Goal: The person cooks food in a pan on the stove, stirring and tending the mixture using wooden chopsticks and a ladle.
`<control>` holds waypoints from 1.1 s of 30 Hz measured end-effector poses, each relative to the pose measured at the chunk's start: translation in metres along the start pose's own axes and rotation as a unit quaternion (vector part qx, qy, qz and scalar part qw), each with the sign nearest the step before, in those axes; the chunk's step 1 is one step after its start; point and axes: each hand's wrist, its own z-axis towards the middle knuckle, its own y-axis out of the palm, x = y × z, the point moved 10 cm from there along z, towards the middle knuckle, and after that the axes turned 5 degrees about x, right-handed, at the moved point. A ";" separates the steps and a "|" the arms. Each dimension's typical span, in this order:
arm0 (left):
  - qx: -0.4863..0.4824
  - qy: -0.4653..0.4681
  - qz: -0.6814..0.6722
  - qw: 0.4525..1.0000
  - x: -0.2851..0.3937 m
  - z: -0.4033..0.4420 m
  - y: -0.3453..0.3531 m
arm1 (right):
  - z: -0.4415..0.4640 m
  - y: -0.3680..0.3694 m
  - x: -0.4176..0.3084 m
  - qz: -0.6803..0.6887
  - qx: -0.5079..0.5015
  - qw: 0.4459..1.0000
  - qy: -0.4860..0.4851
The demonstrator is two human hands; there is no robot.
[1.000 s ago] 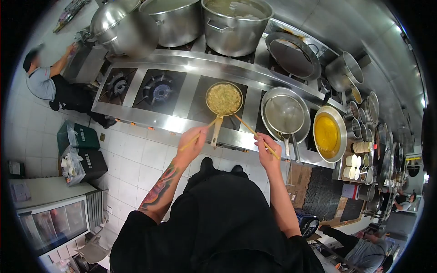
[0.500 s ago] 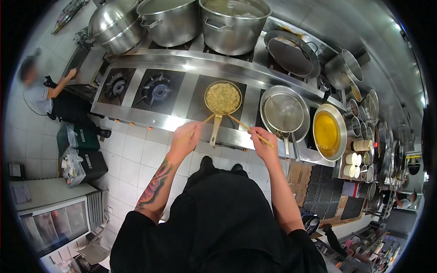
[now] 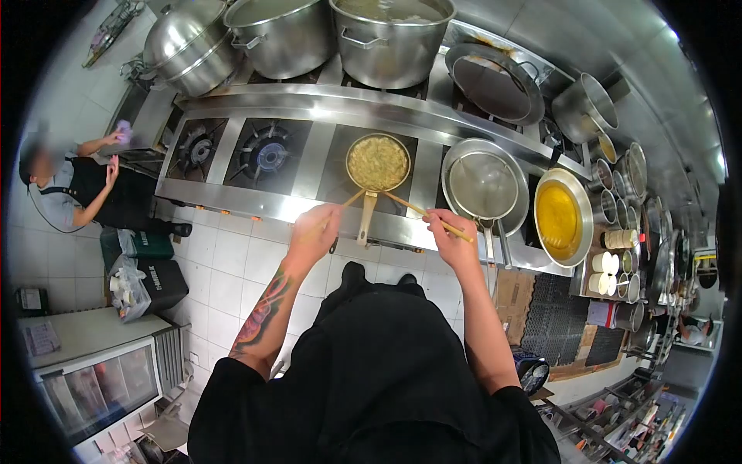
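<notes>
A frying pan (image 3: 369, 203) with a pale handle sits on the stove's front row, its handle pointing toward me. Inside lies a yellowish, lumpy egg-like mixture (image 3: 378, 162). My left hand (image 3: 315, 226) is closed around a thin wooden stick (image 3: 352, 199) that reaches the pan's near rim, left of the handle. From the other side, my right hand (image 3: 452, 236) grips a second wooden stick (image 3: 407, 205), whose tip meets the near rim right of the handle. The tips are too small to tell whether they are chopsticks or utensil handles. Neither hand touches the pan handle.
Right of the pan are a large strainer (image 3: 483, 185) and a pan of yellow liquid (image 3: 558, 220). Big stockpots (image 3: 394, 50) stand behind. Left is a bare burner (image 3: 270, 156). A co-worker (image 3: 93, 185) stands far left, holding something purple (image 3: 124, 131). Bins (image 3: 154, 286) sit nearby.
My hands and the sticks have barely moved at the pan. The co-worker has raised both hands, one now with a purple thing. The view has shifted slightly.
</notes>
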 end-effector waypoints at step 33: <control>0.002 0.015 0.002 1.000 -0.006 0.002 0.003 | 0.001 0.021 0.035 0.011 0.023 1.000 -0.018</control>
